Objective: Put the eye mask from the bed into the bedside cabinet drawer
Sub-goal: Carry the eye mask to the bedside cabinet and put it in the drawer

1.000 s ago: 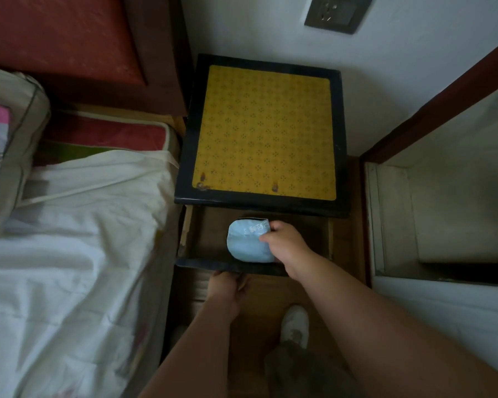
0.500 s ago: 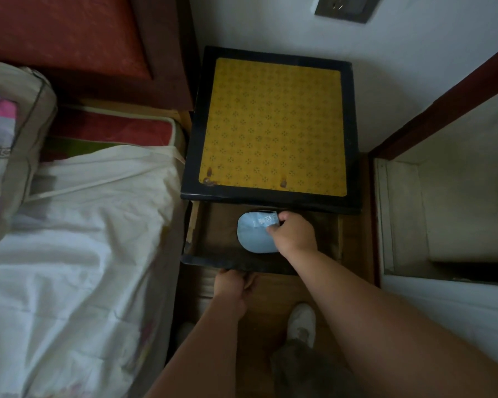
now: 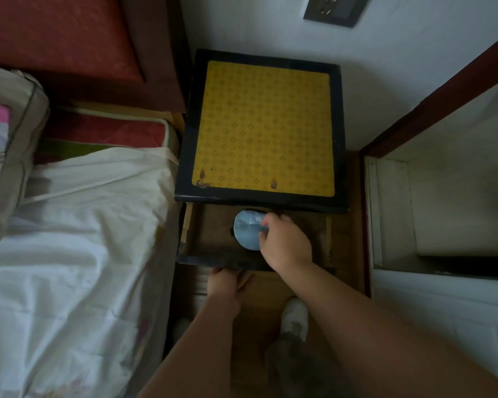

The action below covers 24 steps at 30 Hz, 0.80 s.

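Observation:
The light blue eye mask [image 3: 246,231] lies folded inside the open drawer [image 3: 210,261] of the bedside cabinet [image 3: 263,127], which has a yellow patterned top and a black frame. My right hand [image 3: 285,244] reaches into the drawer and pinches the mask's right edge; part of the mask is hidden under it. My left hand [image 3: 227,284] grips the drawer's front edge from below, its fingers hidden under the black front.
The bed [image 3: 69,239] with white sheet lies to the left, close against the cabinet, with a pillow [image 3: 9,145] at its head. A wall socket [image 3: 335,8] is above the cabinet. A white ledge [image 3: 443,196] stands on the right. My shoe [image 3: 295,318] rests on the wooden floor.
My right hand has carried the eye mask deeper into the drawer, toward the cabinet. My left hand stays on the drawer front.

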Each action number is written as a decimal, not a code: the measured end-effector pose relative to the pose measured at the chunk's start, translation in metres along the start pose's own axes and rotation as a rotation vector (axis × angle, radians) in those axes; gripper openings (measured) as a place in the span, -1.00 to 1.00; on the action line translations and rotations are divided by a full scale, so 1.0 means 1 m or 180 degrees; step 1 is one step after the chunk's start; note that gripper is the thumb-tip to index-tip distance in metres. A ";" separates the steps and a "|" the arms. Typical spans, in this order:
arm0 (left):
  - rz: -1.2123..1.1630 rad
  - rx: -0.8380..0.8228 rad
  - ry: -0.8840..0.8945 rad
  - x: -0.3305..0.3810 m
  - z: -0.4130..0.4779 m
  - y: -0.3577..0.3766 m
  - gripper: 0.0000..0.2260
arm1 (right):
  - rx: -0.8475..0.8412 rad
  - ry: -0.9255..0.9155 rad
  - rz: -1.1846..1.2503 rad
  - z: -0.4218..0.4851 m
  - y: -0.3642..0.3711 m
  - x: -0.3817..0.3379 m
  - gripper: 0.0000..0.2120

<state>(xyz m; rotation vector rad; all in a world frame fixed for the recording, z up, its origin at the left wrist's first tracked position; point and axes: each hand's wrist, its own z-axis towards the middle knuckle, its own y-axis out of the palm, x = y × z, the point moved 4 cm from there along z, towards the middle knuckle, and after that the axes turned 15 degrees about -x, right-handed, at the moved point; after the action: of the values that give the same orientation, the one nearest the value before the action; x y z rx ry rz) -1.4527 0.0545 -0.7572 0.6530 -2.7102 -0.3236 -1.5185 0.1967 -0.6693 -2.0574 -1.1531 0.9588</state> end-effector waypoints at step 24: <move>-0.0373 -0.0219 -0.0140 0.021 -0.070 0.021 -0.85 | -0.0078 0.2443 0.5379 -0.120 0.062 0.041 -0.69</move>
<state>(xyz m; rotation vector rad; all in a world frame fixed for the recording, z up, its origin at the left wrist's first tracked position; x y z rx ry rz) -1.4530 0.0524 -0.6811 0.7953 -2.6942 -0.4630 -1.3778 0.1880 -0.6604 -2.7457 1.2093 0.5162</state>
